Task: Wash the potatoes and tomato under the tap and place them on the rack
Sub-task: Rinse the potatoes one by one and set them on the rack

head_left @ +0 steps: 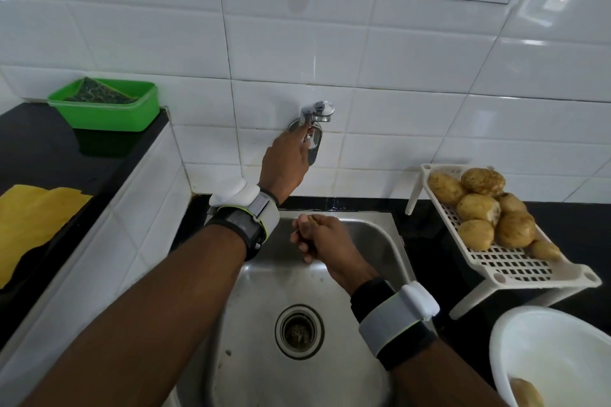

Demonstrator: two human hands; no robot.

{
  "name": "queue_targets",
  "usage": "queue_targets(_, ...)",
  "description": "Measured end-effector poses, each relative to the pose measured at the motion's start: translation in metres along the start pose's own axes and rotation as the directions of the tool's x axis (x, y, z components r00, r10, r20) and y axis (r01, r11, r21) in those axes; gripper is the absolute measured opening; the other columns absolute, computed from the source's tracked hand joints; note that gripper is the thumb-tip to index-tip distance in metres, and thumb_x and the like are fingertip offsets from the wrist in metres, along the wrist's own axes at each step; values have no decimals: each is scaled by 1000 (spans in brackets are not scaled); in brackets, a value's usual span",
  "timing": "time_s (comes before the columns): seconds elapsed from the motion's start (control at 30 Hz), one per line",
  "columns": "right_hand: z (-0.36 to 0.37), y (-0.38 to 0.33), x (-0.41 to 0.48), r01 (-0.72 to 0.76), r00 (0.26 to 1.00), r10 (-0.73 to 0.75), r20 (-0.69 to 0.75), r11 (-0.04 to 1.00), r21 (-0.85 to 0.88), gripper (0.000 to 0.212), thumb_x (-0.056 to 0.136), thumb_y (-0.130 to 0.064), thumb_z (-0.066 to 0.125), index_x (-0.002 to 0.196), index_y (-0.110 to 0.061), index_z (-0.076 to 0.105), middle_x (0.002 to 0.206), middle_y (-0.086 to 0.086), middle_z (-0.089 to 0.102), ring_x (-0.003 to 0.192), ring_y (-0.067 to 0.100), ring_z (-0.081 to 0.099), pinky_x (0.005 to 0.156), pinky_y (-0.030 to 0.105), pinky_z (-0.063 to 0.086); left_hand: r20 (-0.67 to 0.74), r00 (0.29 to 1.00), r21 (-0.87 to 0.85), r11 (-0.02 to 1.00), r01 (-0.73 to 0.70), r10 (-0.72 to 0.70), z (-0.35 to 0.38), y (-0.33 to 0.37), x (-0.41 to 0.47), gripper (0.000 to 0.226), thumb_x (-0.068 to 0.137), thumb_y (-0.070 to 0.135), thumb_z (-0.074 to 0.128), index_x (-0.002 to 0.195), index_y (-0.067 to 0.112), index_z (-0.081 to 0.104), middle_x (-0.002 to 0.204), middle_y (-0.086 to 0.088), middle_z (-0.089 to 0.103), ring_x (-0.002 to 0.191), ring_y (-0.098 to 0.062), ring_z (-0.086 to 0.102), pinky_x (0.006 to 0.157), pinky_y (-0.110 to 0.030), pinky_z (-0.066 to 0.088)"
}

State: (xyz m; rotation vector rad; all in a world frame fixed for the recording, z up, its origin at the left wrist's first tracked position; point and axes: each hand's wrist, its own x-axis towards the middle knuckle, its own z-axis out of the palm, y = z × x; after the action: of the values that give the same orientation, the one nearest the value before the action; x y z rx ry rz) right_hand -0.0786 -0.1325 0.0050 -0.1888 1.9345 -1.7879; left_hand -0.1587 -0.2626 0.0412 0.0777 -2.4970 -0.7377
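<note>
My left hand (288, 160) reaches up to the chrome tap (315, 116) on the tiled wall, and its fingers grip the tap's handle. Below the spout, over the steel sink (393, 241), my right hand (319, 235) is curled round a small potato (305, 219), of which only a sliver shows. Several brown potatoes (486, 208) lie on the white slotted rack (515, 268) to the right of the sink. One more potato (525, 393) sits in the white bowl (529, 340) at the lower right. I see no tomato and no running water.
The sink drain (299, 330) is below my hands. A green tub (105, 106) holding a scrub pad stands on the raised black counter at the left, with a yellow cloth (33, 218) nearer to me. The rack stands on the black counter (429, 225).
</note>
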Motion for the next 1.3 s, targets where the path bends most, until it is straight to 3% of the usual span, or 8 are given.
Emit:
queue_targets(0.33,2,-6,-2,169,978,-198,-71,940,-297,27,103,-29,45,88,-11,60,73,4,69,49,12,53,52,31,48,2,1000,9,1000,14,-14,1,1,0,39,101,19,43,140,21,46,115,-13,63,106,-32,59,86,-42,48)
queue_targets(0.5,-2,8,-2,450,772,-603,-202,742,-497,15,103,-29,43,107,-22,55,86,-9,63,70,7,58,66,23,50,0,1000,-3,1000,27,-27,2,0,-1,40,101,20,42,142,22,45,116,-13,62,107,-32,58,86,-41,47)
queue_targets(0.63,-20,49,6,216,966,-251,55,679,-701,17,98,-19,53,112,-14,63,91,-6,58,73,6,52,74,26,46,5,998,-18,998,56,-56,3,3,-3,43,102,20,40,144,24,42,117,-12,60,106,-32,58,86,-42,49)
queue_targets(0.77,-40,64,-4,153,965,-257,-40,686,-711,22,96,-26,59,117,-21,64,106,1,52,85,3,50,79,13,41,-9,981,-114,975,192,-194,16,8,-20,43,101,26,39,145,27,36,113,-14,59,99,-32,60,83,-44,51)
queue_targets(0.9,-70,44,-25,183,925,-350,-150,754,-631,24,91,-32,66,114,-24,61,98,-5,66,85,1,61,73,11,47,153,865,-383,778,498,-479,55,6,-59,55,89,42,45,140,22,33,108,-16,65,93,-38,67,81,-53,56)
queue_targets(1.07,-135,9,-59,165,812,-478,-334,738,-654,14,88,-29,70,101,-24,65,89,-12,69,82,-4,63,74,12,48,470,833,-380,785,490,-293,77,52,-100,41,93,10,52,133,17,46,81,-3,67,67,-27,71,69,-46,60)
queue_targets(1.23,-212,4,-84,-27,697,-504,-511,693,-721,22,83,-28,76,102,-19,70,97,0,67,83,13,63,77,32,53,533,836,-439,801,408,-133,78,90,-103,35,94,12,49,128,21,50,87,3,65,64,-21,70,67,-42,60)
queue_targets(1.3,-236,10,-96,-113,722,-417,-552,716,-689,23,79,-23,79,100,-14,72,88,-2,68,76,12,62,73,30,53,531,842,-472,792,388,-96,76,104,-104,34,95,9,49,129,17,51,92,-1,62,64,-21,68,60,-34,57)
